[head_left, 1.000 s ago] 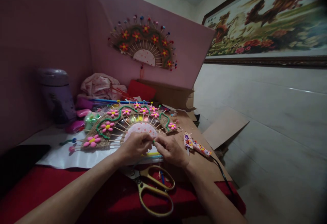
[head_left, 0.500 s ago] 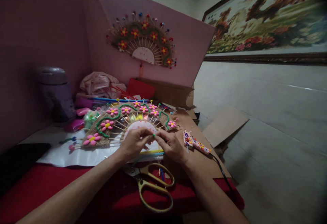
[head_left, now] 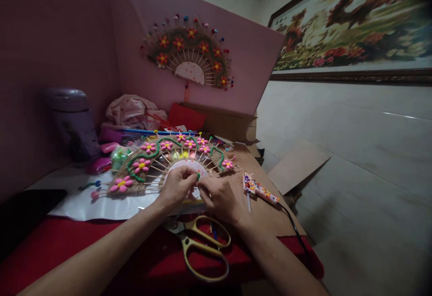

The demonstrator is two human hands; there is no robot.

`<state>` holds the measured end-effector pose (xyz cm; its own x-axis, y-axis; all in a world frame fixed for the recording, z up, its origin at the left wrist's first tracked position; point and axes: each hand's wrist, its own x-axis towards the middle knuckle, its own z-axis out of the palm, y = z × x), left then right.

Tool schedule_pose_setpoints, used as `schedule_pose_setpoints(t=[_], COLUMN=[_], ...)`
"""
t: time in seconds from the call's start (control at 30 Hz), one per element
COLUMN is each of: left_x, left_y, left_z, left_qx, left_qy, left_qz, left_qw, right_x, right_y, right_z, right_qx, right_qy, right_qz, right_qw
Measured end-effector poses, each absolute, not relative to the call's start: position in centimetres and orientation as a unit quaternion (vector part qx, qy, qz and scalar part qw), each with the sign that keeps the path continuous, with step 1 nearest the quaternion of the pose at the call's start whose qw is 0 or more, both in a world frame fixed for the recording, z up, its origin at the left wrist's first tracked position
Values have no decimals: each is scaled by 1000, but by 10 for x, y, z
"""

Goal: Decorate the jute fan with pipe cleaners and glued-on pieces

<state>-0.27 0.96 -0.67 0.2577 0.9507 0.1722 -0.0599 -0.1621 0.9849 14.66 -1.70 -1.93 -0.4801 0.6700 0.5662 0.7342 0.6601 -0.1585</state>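
A small green lump (head_left: pixel 198 176), soft-looking like clay, shows at the fingertips where my two hands meet. My left hand (head_left: pixel 178 185) pinches it between thumb and index finger. My right hand (head_left: pixel 218 198) is closed with curled fingers against the lump's right side; its fingertips are partly hidden. Just behind them lies a handmade fan (head_left: pixel 135 163) of twine and sticks, with pink flowers, a green wavy trim and a spotted half-round centre, which my hands partly cover. Gold-handled scissors (head_left: pixel 205 247) lie below my hands on the red cloth (head_left: pixel 145 260).
A flower-patterned glue gun (head_left: pixel 259 190) with a black cord rests on cardboard (head_left: pixel 266 217) at the right. At the left stand a purple flask (head_left: pixel 72 123) and pink packets (head_left: pixel 98 165). A similar fan (head_left: pixel 191 57) hangs on the pink panel (head_left: pixel 246 62) behind.
Both hands have shifted slightly left and the green lump with them. My right hand has turned, its fingers now more curled over. The fan, scissors and glue gun stay put.
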Motion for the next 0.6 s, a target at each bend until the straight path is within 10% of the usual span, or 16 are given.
schedule_pose_setpoints(t=[0.6], left_x=[-14], left_y=[17], left_z=[2], left_qx=[646], left_qy=[391], left_qz=[369], left_qw=[541], right_x=[167], right_y=[-15], right_z=[-9], right_qx=[-428], right_qy=[-833], right_qz=[-76], right_qw=[342])
